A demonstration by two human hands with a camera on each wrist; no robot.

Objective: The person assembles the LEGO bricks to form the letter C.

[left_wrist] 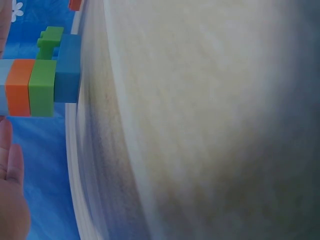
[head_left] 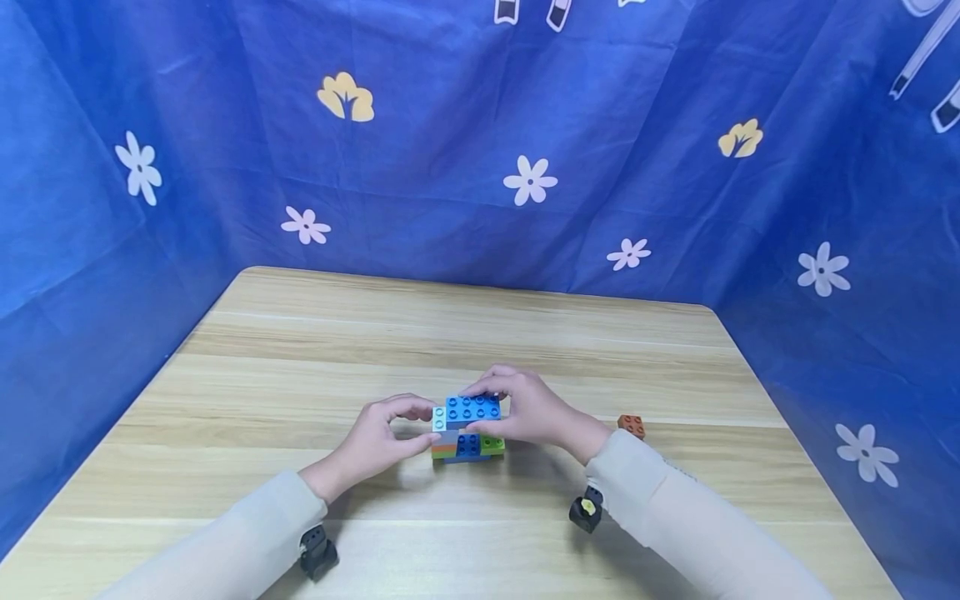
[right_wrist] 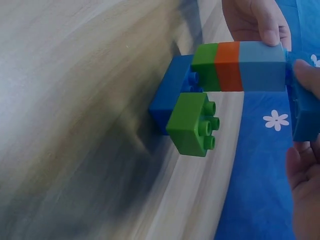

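Note:
A small stack of toy building bricks stands on the table between the hands. Its base is a blue brick (right_wrist: 170,95), with a green brick (right_wrist: 186,122) overhanging the right end. On the left end rises a column: a green brick (left_wrist: 41,87), an orange brick (left_wrist: 20,87) and a light blue brick (head_left: 439,418) on top. My left hand (head_left: 378,437) pinches the light blue brick between thumb and fingers. My right hand (head_left: 531,408) grips a long blue brick (head_left: 473,410) at the column's top, reaching out rightward above the base. Whether it is fully seated I cannot tell.
A red-orange brick (head_left: 632,424) lies on the wooden table (head_left: 360,325) to the right, just beyond the right sleeve. Blue patterned cloth (head_left: 420,167) hangs behind the table and at both sides.

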